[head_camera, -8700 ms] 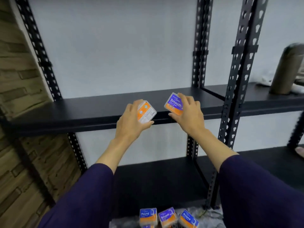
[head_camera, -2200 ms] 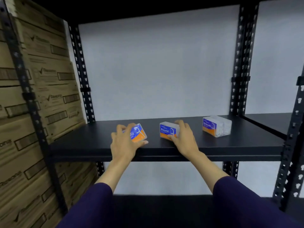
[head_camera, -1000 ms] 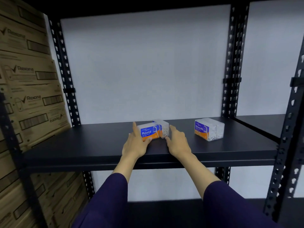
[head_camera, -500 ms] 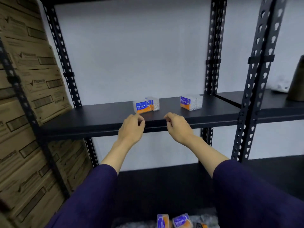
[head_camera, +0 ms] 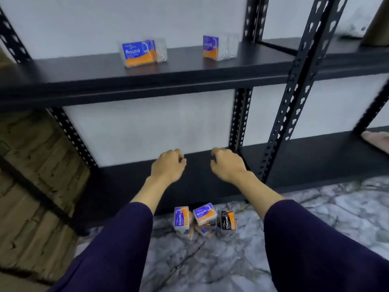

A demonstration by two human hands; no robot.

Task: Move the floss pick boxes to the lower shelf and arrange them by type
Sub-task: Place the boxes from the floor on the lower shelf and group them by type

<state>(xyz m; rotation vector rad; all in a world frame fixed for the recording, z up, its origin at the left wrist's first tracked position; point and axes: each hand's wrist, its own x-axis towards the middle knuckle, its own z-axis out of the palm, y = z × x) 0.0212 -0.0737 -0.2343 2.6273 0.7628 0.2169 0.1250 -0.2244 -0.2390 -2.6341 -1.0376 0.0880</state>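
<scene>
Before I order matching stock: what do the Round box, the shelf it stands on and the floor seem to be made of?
Round box: apparently clear plastic with a glossy blue-and-orange printed label; its see-through side shows pale contents. Shelf: probably painted metal, matte black, with punched slotted uprights. Floor: marble or marble-look tile, grey-white with dark veins; the blur leaves that open.

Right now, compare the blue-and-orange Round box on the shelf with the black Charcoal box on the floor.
The blue-and-orange Round box stands on the black shelf; the black Charcoal box sits in a pile on the marble floor. Round's label is blue over orange; Charcoal's is black with an orange band. Neither is held.
</scene>
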